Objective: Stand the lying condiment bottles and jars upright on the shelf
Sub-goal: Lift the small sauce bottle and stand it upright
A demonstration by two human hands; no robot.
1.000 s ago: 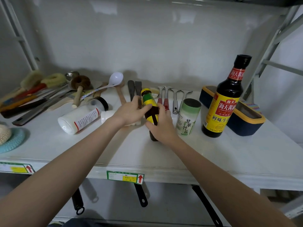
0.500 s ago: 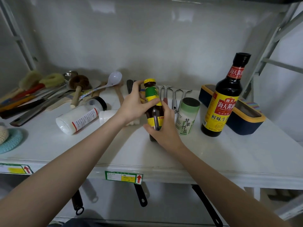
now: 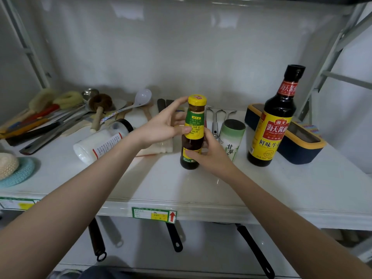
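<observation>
A small dark sauce bottle (image 3: 193,125) with a yellow cap and a green and yellow label stands upright on the white shelf (image 3: 201,186). My left hand (image 3: 163,127) grips its neck and upper label. My right hand (image 3: 209,156) holds its lower body from the right. A white jar (image 3: 100,143) with a black lid lies on its side to the left. Another white container (image 3: 161,147) lies behind my left hand, mostly hidden. A green-capped salt canister (image 3: 231,137) and a tall soy sauce bottle (image 3: 273,117) stand upright to the right.
Brushes, knives and ladles (image 3: 60,115) lie along the back left. Metal tongs (image 3: 215,121) lie behind the canister. A navy and yellow box (image 3: 298,150) sits at the right, a teal pad with a sponge (image 3: 14,172) at the left edge. Pan handles (image 3: 175,236) hang below.
The small bottle went from tilted to fully upright on the shelf. My left hand slid up to its neck and my right hand stayed at its base.
</observation>
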